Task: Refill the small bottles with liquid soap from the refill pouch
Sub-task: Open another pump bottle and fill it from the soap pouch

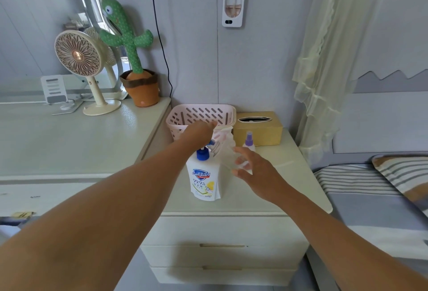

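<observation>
The white refill pouch (203, 181) with a blue screw cap stands upright on the bedside cabinet (273, 195). Just behind it a clear small bottle (225, 155) is held tilted and looks blurred. My right hand (254, 172) curls its fingers round the bottle's body from the right. My left hand (199, 132) reaches over the pouch, fingers pointing down, and pinches the bottle's blue top (212, 143). A second small bottle with a purple spray top (249, 140) stands further back, in front of the tissue box.
A pink slotted basket (201, 114) and a yellow tissue box (258, 128) stand at the back of the cabinet against the wall. To the left a higher dresser (69, 142) carries a fan and a cactus toy. A bed (370, 198) lies to the right.
</observation>
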Tool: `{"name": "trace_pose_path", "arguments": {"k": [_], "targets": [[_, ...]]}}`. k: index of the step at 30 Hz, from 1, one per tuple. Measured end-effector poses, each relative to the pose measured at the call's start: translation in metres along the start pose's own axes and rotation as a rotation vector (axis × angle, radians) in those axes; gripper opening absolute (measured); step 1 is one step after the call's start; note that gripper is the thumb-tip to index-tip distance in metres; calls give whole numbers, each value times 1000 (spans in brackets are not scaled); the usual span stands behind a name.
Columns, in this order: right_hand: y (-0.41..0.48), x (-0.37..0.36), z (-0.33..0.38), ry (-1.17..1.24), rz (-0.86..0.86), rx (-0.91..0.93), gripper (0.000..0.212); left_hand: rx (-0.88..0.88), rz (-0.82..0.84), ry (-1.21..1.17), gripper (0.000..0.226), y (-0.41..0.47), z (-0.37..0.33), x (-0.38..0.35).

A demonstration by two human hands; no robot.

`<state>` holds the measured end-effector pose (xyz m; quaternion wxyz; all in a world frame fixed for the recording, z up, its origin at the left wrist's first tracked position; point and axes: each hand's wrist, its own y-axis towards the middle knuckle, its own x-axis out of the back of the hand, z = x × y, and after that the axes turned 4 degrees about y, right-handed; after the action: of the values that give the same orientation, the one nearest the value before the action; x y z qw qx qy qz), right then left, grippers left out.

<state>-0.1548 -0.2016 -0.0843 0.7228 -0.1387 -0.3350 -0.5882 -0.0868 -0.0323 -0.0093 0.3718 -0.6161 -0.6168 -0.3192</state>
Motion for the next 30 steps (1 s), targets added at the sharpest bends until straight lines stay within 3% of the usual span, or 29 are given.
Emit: {"name": "trace_pose_path", "arguments": {"k": [6, 9, 20, 24, 27, 30], "targets": [[1, 0, -5, 13, 16, 0, 48, -5, 43, 95, 45, 1, -4, 0], [0, -4, -11, 23, 34, -6, 49, -41, 33, 217, 37, 8, 5, -10], [-6, -3, -6, 98, 1, 6, 48, 8, -2, 139, 40, 10, 3, -10], [-7, -2, -7, 103, -4, 10, 41, -17, -12, 193, 54, 13, 10, -12], [-11, -6, -11, 116, 2, -7, 40, -25, 1, 329, 38, 5, 11, -18], [-14, -11, -12, 141, -13, -18, 38, -15, 15, 381, 38, -2, 7, -16]]}}
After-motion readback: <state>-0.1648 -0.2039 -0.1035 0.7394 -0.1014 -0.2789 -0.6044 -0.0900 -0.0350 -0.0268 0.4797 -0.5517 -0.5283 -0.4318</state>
